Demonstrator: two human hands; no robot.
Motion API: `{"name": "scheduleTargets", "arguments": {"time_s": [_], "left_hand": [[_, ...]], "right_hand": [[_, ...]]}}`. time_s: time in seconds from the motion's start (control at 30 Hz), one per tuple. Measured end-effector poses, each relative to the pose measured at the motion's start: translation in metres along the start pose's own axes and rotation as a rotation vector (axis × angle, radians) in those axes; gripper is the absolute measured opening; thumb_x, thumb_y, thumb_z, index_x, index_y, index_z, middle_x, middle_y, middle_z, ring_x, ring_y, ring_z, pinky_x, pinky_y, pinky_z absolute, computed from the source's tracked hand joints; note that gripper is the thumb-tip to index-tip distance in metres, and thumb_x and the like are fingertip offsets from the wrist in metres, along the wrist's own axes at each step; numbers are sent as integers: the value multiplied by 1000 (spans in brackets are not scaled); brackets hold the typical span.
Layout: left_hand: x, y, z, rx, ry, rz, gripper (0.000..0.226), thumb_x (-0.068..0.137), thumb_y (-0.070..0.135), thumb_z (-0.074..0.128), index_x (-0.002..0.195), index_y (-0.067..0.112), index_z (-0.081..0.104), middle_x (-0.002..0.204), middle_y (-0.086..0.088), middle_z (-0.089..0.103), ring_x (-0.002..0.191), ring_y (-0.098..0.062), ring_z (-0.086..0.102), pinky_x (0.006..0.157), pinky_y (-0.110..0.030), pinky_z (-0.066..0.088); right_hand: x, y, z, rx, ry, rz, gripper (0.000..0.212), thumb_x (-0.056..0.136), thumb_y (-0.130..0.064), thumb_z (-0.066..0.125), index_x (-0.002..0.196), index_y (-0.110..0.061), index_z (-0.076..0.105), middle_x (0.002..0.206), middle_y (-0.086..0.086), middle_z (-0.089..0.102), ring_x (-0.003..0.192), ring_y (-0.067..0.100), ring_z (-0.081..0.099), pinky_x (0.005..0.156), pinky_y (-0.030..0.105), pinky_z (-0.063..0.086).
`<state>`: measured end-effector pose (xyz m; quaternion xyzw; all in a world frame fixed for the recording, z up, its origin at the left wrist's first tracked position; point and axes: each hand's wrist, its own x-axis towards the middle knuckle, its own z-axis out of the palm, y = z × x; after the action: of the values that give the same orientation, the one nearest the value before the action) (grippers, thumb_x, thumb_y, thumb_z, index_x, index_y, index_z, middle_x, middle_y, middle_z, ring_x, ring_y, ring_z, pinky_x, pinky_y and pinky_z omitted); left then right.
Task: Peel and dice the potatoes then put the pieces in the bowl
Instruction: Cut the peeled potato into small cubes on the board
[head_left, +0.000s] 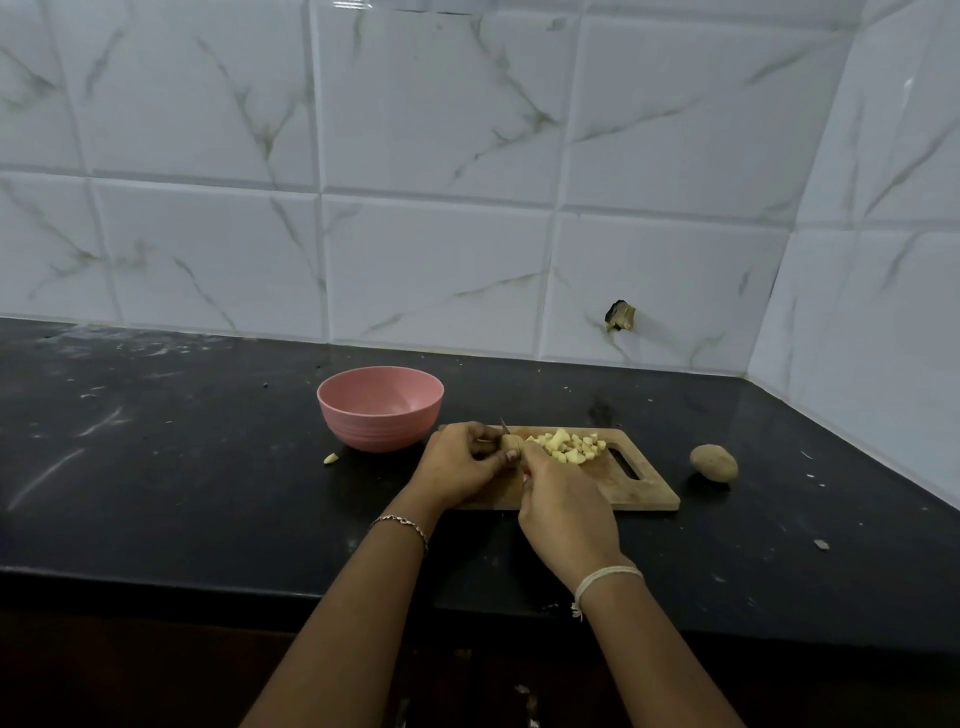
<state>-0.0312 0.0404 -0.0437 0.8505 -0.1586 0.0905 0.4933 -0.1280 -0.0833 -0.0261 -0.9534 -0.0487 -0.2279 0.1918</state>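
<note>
Left hand (461, 462) is curled over a peeled potato chunk (511, 442), pinning it to the wooden cutting board (631, 493). Right hand (563, 501) is wrapped round a knife (504, 426), with only the blade tip poking out between them. Diced pieces (569, 448) are piled just beside, on the board. Pink bowl (379, 410) sits behind the left hand and looks empty, so nothing's in it yet. One unpeeled potato (714, 462) waits on the black counter (156, 467) right of the board, and a stray bit (331, 458) lies near the bowl. Tip imo: tuck those fingertips back since the chunk's small, and keep the cuts even.
</note>
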Motion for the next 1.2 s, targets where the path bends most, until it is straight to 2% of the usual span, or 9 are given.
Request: {"name": "scheduleTargets", "arguments": {"time_s": [0.2,0.33,0.47,0.57,0.7,0.8,0.93,1.07,1.2], "left_hand": [[-2,2,1,25,11,7,39,85,21,75,121,9,66,111,-6,72,106,-10,67,82,-10,47],[-3,6,0,37,43,-12,41,87,21,72,124,7,63,116,-5,69,106,-9,64,73,-1,40],[-4,7,-2,27,48,-26,39,85,19,73,121,8,65,113,-3,71,92,-1,59,64,4,40],[-2,5,-1,20,78,-29,36,84,20,73,118,10,66,110,-1,72,86,0,61,66,1,43],[-2,4,-1,38,104,-17,39,85,20,70,123,13,63,111,-1,70,89,-4,63,74,-7,44],[-4,5,0,177,132,51,39,87,21,67,125,12,61,115,-4,66,102,-14,61,87,-18,45],[-6,5,2,428,179,144,44,96,23,52,138,11,49,134,-11,48,124,-25,45,107,-32,36],[8,8,0,586,124,140,43,100,25,43,141,12,45,139,-13,40,125,-25,43,109,-34,34],[25,15,-5,744,-21,75,40,103,27,37,137,9,48,139,-16,40,124,-26,45,108,-35,35]], "right_hand": [[5,-3,-4,-12,-34,-1,35,96,-9,47,127,-26,50,88,-10,52,90,14,58,67,27,40],[-8,-4,-7,-59,-110,12,47,96,-12,49,139,-28,41,108,0,62,100,19,59,74,28,43],[-12,-6,-9,-98,-109,-4,49,96,-9,47,141,-25,38,112,2,61,104,21,58,76,29,42],[-15,-3,-6,-94,-75,24,45,97,-11,46,138,-26,38,103,0,62,91,17,59,70,28,44],[-23,6,-4,-30,17,74,20,100,-24,46,120,-29,44,85,-10,56,76,7,54,61,23,43],[-21,17,-12,15,88,107,18,98,-28,49,115,-32,44,90,-12,54,72,2,53,55,17,38],[-12,37,-22,8,115,140,23,99,-27,48,123,-27,45,93,-11,56,65,-1,49,49,14,31],[-8,40,-23,-38,126,166,21,101,-29,45,123,-27,44,84,-15,50,61,-2,45,48,15,30],[-7,41,-23,-84,143,187,25,102,-30,41,127,-28,42,80,-16,49,58,-3,40,48,15,29]]}}
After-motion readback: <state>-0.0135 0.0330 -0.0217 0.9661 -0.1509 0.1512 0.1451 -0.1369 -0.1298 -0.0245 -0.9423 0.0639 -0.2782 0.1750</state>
